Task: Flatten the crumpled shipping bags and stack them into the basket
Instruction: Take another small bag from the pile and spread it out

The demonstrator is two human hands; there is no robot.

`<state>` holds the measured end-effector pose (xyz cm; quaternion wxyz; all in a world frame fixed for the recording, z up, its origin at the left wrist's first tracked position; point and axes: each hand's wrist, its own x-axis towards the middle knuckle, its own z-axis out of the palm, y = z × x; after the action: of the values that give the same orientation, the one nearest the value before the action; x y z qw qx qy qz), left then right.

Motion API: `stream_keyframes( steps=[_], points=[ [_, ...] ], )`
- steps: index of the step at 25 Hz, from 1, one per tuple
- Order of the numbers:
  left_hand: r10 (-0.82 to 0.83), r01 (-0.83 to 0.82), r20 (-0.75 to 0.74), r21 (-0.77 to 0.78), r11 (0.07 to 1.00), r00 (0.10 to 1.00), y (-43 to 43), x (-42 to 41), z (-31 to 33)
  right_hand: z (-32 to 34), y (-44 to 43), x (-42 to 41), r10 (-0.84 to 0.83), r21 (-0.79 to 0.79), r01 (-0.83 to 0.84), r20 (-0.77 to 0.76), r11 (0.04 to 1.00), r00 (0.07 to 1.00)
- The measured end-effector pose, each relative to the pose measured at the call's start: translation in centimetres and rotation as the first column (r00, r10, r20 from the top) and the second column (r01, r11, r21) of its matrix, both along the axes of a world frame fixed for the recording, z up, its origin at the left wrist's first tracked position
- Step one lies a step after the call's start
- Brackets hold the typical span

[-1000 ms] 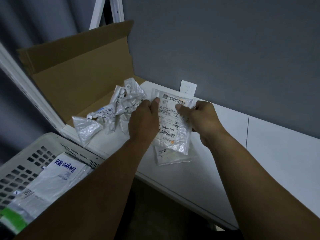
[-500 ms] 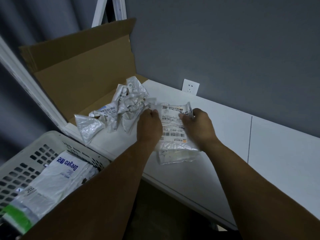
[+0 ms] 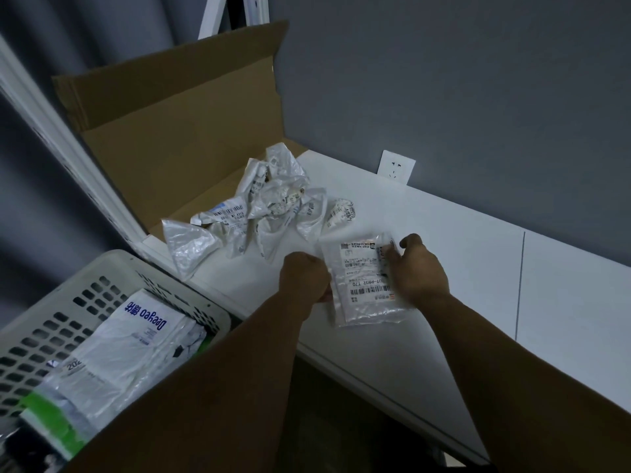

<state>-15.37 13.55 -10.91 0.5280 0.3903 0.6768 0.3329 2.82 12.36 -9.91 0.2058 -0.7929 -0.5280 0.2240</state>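
on the white table (image 3: 450, 322), near its front edge, a flattened shipping bag (image 3: 363, 295) is lying with its printed label facing up, and both hands are working on it. the left hand (image 3: 304, 281) is reaching in from the lower left with its forearm stretched over the basket corner; its fingers are curling round the bag's left edge and gripping it. the right hand (image 3: 418, 268) is coming in from the right, knuckles up, its fingers bending over the bag's upper right edge and pinching a fold of plastic against the label. the pile of crumpled bags (image 3: 273, 206) is sitting just behind the left hand, spilling out of the open cardboard box (image 3: 184, 124). the white basket (image 3: 112, 268) is standing at the lower left beside the table, already holding a stack of flattened bags (image 3: 136, 336).

a second ago both hands were holding this bag up off the table by its top corners, label towards the camera. since then they have been lowering it, and it is now lying down on the surface, with the hands shifted from the top corners to its two sides. the crumpled pile is staying where it was.
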Motion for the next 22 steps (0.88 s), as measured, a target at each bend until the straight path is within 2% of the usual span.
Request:
stream_keyframes(
  steps=[5,8,11,13,15,17,22],
  points=[
    [-0.037,0.05,-0.164,0.072,0.996,0.986,1.2,0.1,-2.1,-1.2,0.3,-0.6,0.033,-0.08,-0.03,0.042,0.996,0.999],
    [-0.036,0.052,-0.204,0.076,0.996,0.978,1.7,-0.3,-3.0,-1.5,-0.1,-1.3,0.085,-0.065,-0.073,0.211,0.995,0.974],
    [-0.06,0.078,-0.194,0.085,0.993,0.979,1.7,-0.4,-3.3,-1.8,-0.1,-3.6,0.221,0.109,-0.297,0.445,0.949,0.868],
    [-0.072,0.093,-0.2,0.099,0.991,0.977,1.6,-0.3,-3.0,-2.3,0.5,-4.9,0.326,0.122,-0.453,0.537,0.883,0.778],
    [-0.095,0.122,-0.222,0.11,0.986,0.97,1.5,-0.1,-2.8,-3.2,1.0,-5.5,0.453,0.001,-0.537,0.535,0.844,0.713],
    [-0.109,0.14,-0.231,0.123,0.983,0.967,1.3,0.2,-2.6,-4.5,1.0,-4.9,0.522,-0.11,-0.546,0.499,0.83,0.692],
    [-0.114,0.148,-0.272,0.107,0.983,0.956,1.6,0.4,-3.0,-6.2,1.3,-4.4,0.521,-0.136,-0.531,0.5,0.836,0.692]
  ],
)
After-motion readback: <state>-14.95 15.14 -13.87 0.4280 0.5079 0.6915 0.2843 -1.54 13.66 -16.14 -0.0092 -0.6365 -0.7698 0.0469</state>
